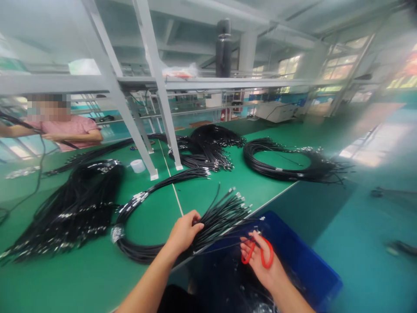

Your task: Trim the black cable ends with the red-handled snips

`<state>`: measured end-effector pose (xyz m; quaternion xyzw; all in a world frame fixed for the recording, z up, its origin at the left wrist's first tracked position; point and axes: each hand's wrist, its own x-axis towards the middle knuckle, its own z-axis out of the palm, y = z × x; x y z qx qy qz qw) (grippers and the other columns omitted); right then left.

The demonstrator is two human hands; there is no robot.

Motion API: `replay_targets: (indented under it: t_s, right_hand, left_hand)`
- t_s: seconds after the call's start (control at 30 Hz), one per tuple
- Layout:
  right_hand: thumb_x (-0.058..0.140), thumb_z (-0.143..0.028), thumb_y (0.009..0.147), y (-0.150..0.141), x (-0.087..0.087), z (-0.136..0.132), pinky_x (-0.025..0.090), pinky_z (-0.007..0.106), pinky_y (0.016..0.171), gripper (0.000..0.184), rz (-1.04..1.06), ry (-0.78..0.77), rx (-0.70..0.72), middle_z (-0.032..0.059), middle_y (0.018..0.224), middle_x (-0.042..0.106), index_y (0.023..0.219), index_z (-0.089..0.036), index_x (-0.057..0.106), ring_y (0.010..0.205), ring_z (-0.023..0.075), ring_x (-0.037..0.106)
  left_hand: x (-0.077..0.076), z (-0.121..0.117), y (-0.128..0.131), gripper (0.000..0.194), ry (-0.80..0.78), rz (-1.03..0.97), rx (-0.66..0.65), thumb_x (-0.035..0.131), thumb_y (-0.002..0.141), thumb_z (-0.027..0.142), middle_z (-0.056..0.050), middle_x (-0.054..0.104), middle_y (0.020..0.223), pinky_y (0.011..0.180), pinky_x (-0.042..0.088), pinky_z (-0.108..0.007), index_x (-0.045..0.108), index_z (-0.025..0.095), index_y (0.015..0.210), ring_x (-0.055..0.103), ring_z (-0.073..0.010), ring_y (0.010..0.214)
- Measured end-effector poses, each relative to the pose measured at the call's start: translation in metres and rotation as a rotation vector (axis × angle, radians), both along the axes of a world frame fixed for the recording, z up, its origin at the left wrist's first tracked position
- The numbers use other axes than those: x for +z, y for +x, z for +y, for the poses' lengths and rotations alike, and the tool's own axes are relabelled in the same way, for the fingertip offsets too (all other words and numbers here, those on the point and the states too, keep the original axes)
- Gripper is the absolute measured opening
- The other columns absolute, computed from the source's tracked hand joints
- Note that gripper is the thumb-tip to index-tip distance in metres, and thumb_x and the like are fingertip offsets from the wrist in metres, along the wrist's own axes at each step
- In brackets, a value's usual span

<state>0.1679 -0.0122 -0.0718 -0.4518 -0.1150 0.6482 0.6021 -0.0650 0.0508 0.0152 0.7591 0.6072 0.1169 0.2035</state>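
Observation:
My left hand (186, 229) is closed on a thick bundle of black cables (224, 213) near the table's front edge, thumb and fingers bent over the strands. The bundle's loose ends fan out to the right with small pale tips, while the rest curves round to the left in a big loop. Clear wrap (117, 233) binds that loop on its left side. In my right hand (260, 258) is a pair of scissors with red handles (267, 254), held over a blue bin. A few thin strands run from the bundle towards the scissors, whose blades are hard to make out.
The blue bin (302, 261) stands below the table edge. More black cable heaps (87, 200) and a coiled bundle (280, 167) lie on the green table (208, 187). Grey shelf posts (167, 108) rise beside a white roll (137, 165). Another person (74, 130) handles cable at left.

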Motion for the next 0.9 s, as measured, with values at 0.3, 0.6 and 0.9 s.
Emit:
replay_targets:
  t_s: [0.3, 0.6, 0.9]
  right_hand:
    - [0.064, -0.043, 0.074, 0.026, 0.023, 0.018, 0.04, 0.04, 0.094, 0.039, -0.802, 0.194, -0.35, 0.0055, 0.106, 0.058, 0.104, -0.023, 0.05, 0.107, 0.0264, 0.053]
    - [0.071, -0.022, 0.067, -0.018, 0.042, 0.032, 0.044, 0.044, 0.085, 0.028, -1.385, 0.756, 0.087, 0.0075, 0.089, 0.067, 0.094, -0.024, 0.066, 0.09, 0.0304, 0.058]
    - [0.055, -0.028, 0.083, 0.005, 0.02, 0.013, 0.043, 0.05, 0.087, 0.033, -1.576, 0.674, -0.133, 0.0158, 0.106, 0.062, 0.115, -0.019, 0.051, 0.098, 0.0314, 0.056]
  left_hand:
    - [0.003, 0.005, 0.008, 0.017, 0.018, 0.156, 0.047, 0.05, 0.085, 0.032, -0.001, 0.069, 0.089, 0.065, 0.039, -0.026, 0.066, 0.027, 0.085, 0.063, -0.0211, 0.085]
    - [0.001, 0.019, 0.01, 0.017, 0.076, 0.294, 0.181, 0.046, 0.087, 0.032, -0.005, 0.066, 0.091, 0.064, 0.04, -0.03, 0.062, 0.024, 0.087, 0.062, -0.0231, 0.084]
    - [0.02, -0.019, -0.047, 0.023, 0.105, 0.247, 0.089, 0.054, 0.081, 0.044, -0.003, 0.065, 0.09, 0.074, 0.037, -0.03, 0.063, 0.024, 0.089, 0.056, -0.0224, 0.091]
